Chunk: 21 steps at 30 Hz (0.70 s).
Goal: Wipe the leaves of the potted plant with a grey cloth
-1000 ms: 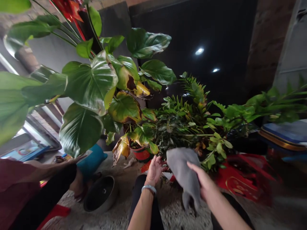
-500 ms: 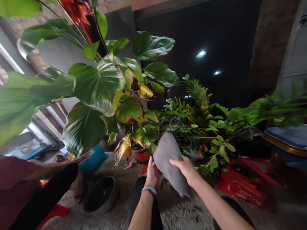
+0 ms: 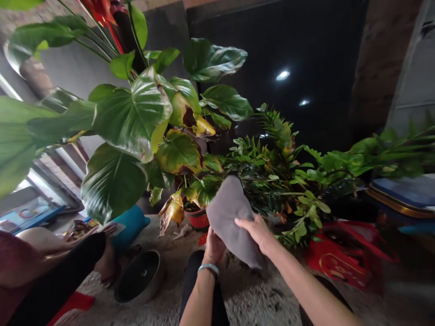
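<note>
A grey cloth [image 3: 229,213] is held up in front of the plants, near the middle of the view. My right hand [image 3: 260,232] grips its right edge with closed fingers. My left hand [image 3: 213,248], with a bracelet on the wrist, sits under the cloth's lower left side; its fingers are hidden behind the fabric. Just behind the cloth stands a bushy plant with small glossy leaflets [image 3: 272,176]. To the left rises a plant with large heart-shaped leaves [image 3: 136,113], some yellowed and brown, in a red pot [image 3: 197,219].
Another person sits at the left, with a dark trouser leg [image 3: 64,271] stretched out. A dark round pan [image 3: 140,277] lies on the rough stone floor beside a teal object [image 3: 131,225]. A red container [image 3: 340,260] stands at the right. A dark glossy wall is behind.
The cloth has gone up and to the left, from low by my right hand to the plant's leaves. My left hand has come in under it. The person at the left has shifted.
</note>
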### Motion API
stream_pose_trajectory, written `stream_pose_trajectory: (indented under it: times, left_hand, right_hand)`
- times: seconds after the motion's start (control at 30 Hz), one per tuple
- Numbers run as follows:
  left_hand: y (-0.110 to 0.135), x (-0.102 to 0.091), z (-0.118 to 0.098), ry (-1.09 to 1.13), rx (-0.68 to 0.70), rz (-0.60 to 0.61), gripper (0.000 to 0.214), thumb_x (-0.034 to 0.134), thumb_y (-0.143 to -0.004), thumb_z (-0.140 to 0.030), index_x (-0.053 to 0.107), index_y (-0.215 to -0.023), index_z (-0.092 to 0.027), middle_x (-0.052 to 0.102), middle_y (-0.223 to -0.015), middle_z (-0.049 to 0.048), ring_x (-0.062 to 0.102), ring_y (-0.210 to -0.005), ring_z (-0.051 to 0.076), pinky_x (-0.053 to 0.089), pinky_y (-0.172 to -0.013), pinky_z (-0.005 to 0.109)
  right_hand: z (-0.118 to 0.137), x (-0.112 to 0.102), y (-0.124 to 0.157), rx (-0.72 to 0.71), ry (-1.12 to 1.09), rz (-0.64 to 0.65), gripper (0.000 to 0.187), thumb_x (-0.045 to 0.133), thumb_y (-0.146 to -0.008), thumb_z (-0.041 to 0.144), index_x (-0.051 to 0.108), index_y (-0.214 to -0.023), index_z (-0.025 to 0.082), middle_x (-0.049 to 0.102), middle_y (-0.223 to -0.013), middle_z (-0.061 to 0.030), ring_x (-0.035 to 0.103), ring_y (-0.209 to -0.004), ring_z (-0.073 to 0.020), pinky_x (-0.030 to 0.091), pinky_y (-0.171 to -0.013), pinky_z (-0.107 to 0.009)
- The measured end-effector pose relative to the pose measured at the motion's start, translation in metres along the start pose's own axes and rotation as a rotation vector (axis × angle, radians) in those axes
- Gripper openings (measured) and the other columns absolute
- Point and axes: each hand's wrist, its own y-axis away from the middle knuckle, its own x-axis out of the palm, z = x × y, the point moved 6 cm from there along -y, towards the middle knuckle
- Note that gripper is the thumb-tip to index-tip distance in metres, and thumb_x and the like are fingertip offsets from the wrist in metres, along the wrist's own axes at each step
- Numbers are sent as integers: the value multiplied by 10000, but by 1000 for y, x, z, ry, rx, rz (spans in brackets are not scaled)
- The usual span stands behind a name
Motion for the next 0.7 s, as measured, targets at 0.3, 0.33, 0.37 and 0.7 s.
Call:
stream_pose_trajectory:
  times: [0.3, 0.33, 0.37, 0.7]
  left_hand:
    - [1, 1, -1, -4, -41, 35, 528, 395, -922, -513, 722, -935, -99, 732, -854, 154, 679, -814, 285, 496, -782, 415]
    - [0, -2, -2, -23, -45, 32, 521, 407, -918, -516, 720, -914, -99, 721, -829, 148, 672, -777, 271, 495, -746, 402]
    - [-2, -4, -1, -45, -54, 31, 512, 425, -911, -522, 717, -908, -100, 709, -811, 141, 666, -756, 262, 493, -719, 391]
    - [0, -11, 1, -111, 8, 33, 449, 529, -854, -519, 703, -1008, -134, 696, -938, 132, 636, -807, 247, 469, -709, 364]
  right_hand:
    - [51, -37, 26, -176, 109, 74, 247, 775, -551, 321, 759, -746, 171, 764, -725, -37, 664, -670, -237, 506, -630, -314]
    - [67, -45, 17, -238, 40, -24, 281, 788, -547, 348, 756, -761, 168, 767, -739, -42, 670, -691, -242, 512, -650, -318]
    - [76, -54, 8, -273, -31, -137, 306, 799, -534, 359, 751, -767, 166, 767, -740, -44, 675, -707, -248, 516, -664, -322]
    - [-75, -69, 65, 483, -433, -263, 234, 763, -551, 405, 714, -685, 219, 757, -662, -118, 730, -798, -351, 588, -711, -414]
